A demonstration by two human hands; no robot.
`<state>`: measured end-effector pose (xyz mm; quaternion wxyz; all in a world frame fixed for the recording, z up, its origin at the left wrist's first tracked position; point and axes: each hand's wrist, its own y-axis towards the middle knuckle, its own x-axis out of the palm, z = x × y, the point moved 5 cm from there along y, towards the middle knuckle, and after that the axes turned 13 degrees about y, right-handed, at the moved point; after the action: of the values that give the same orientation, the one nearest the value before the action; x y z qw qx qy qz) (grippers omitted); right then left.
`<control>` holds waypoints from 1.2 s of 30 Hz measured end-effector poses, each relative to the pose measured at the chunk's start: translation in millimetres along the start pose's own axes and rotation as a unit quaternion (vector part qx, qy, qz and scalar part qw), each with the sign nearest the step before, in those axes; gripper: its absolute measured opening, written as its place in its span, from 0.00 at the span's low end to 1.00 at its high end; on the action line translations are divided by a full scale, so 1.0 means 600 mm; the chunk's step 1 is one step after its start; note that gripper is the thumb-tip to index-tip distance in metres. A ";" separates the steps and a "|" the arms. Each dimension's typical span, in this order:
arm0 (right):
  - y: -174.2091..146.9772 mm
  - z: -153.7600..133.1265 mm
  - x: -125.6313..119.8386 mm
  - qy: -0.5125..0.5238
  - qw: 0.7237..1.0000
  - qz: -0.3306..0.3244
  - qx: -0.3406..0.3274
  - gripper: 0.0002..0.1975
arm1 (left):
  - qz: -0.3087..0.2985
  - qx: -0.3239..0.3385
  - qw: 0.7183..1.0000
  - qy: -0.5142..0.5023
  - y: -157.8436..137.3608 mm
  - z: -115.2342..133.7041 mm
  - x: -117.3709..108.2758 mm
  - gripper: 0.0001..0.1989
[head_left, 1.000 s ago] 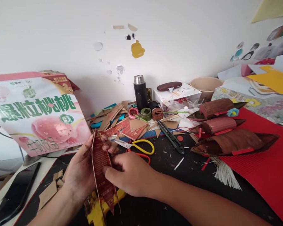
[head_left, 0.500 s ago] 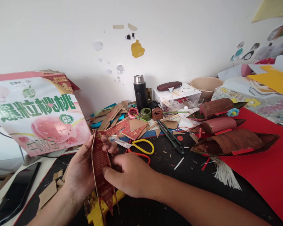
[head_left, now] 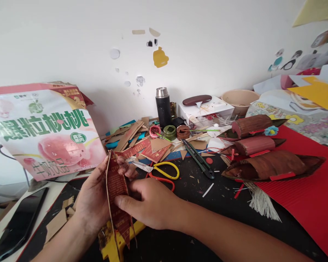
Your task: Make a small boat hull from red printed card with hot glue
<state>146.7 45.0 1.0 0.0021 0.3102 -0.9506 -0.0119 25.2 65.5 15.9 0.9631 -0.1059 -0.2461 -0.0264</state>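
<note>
A narrow boat shape of dark red printed cardboard, pointed at its lower end, stands lengthwise between my hands. My left hand wraps it from the left and underneath, and its brown-stained fingertips show past the far right edge. My right hand grips the right wall, thumb laid on the inner face. Below the cardboard lies a yellow tool, perhaps a glue gun, partly hidden. Just beyond my right hand rest scissors with yellow and red handles, beside a dark green utility knife.
Three brown cardboard boats sit at the right by a red corrugated sheet. Paint jars, a black flask and cardboard scraps fill the back. A drink carton and a phone are at left.
My right thumb has slid slightly left across the inner face of the cardboard. Both hands keep their hold, and the whole view has shifted very slightly.
</note>
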 end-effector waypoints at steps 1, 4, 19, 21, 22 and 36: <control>0.000 0.000 0.000 -0.002 1.000 0.000 0.002 0.16 | 0.002 0.000 1.000 0.000 -0.001 0.000 0.000 0.06; -0.001 -0.003 -0.001 -0.003 1.000 0.005 0.002 0.15 | 0.000 -0.002 1.000 0.002 -0.004 0.000 0.002 0.04; -0.002 -0.001 0.001 0.010 1.000 0.004 0.005 0.13 | 0.012 0.004 1.000 0.016 -0.004 0.006 0.004 0.04; -0.002 -0.003 0.001 0.011 1.000 0.003 0.005 0.12 | 0.018 0.012 1.000 0.014 -0.003 0.011 0.007 0.05; -0.002 -0.003 0.001 0.009 1.000 0.003 0.003 0.11 | 0.021 0.017 1.000 0.010 -0.002 0.014 0.009 0.05; 0.000 -0.004 0.000 -0.005 1.000 0.001 0.005 0.11 | 0.053 0.006 0.998 -0.017 -0.003 0.017 0.009 0.07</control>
<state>146.4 44.8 3.2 -0.0046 0.3093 -0.9509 -0.0089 25.2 65.7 27.7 0.9595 -0.1137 -0.2562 0.0277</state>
